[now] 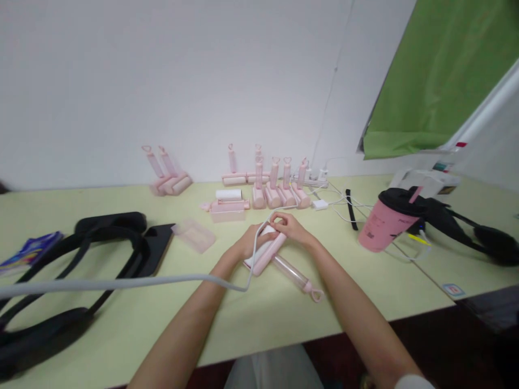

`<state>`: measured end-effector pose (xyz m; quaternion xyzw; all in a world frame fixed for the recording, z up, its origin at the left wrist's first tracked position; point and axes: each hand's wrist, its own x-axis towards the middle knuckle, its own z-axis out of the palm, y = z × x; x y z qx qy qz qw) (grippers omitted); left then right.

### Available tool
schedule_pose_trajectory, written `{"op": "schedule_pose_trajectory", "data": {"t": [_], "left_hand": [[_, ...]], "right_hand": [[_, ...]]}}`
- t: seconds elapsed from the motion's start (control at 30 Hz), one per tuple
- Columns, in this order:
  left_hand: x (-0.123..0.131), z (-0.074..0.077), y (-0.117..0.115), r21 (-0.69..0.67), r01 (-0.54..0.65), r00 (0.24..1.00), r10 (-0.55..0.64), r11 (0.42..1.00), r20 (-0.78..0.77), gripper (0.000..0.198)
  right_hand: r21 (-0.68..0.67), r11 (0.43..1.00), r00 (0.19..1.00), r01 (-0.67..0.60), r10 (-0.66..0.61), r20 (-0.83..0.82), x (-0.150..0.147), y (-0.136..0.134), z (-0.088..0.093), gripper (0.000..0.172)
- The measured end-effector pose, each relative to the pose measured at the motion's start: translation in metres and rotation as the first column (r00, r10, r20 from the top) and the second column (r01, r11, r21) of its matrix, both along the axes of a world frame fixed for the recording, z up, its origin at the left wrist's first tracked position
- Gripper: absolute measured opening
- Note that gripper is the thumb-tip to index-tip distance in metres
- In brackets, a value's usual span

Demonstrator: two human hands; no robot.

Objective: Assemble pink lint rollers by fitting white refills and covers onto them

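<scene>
A pink lint roller (pixel 279 262) lies on the pale green table (pixel 121 324) in front of me, its translucent handle pointing toward me and ending in a loop. My left hand (pixel 248 244) is closed around the left side of the roller's head and white roll. My right hand (pixel 288 226) pinches the far end of the head with curled fingers. A grey cable (pixel 162 281) runs from the left across my left forearm and up past the roller.
Several pink lint rollers (pixel 275 186) stand along the wall, two more (pixel 168 175) lean at the left. A clear pink cover (pixel 193 235), a pink box (pixel 227 210), a black bag (pixel 101 243), a pink cup (pixel 385 221), white cables (pixel 340 208) and black gear (pixel 466 229) lie around.
</scene>
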<state>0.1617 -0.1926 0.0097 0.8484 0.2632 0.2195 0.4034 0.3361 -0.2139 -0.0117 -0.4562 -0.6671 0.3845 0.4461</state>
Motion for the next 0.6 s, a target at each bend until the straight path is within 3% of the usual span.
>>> {"op": "schedule_pose_trajectory", "data": {"t": [0.13,0.3,0.4,0.5,0.6], "left_hand": [[-0.002,-0.003,0.007,-0.226,0.083,0.995,-0.068,0.971,0.072,0.045],[0.001,-0.014,0.014,-0.529,0.122,0.989,-0.057,0.840,0.138,0.044],[-0.011,-0.017,0.023,-0.678,0.075,0.984,0.055,0.731,0.168,0.038],[-0.034,-0.016,0.041,-0.796,0.004,0.940,0.269,0.605,0.209,0.040],[-0.049,-0.020,0.056,-0.837,-0.025,0.888,0.397,0.546,0.232,0.037]], "right_hand": [[-0.001,1.000,1.000,0.006,-0.006,0.029,-0.001,-0.001,0.000,0.020],[-0.088,0.996,0.999,-0.030,0.027,-0.041,-0.010,-0.005,-0.001,0.021],[-0.106,0.994,0.993,-0.038,0.026,-0.117,-0.009,-0.008,0.003,0.020],[-0.027,0.995,0.947,0.091,-0.095,-0.308,0.002,-0.008,0.007,0.017],[-0.060,0.980,0.929,0.190,-0.199,-0.313,0.015,-0.004,0.006,0.015]]}}
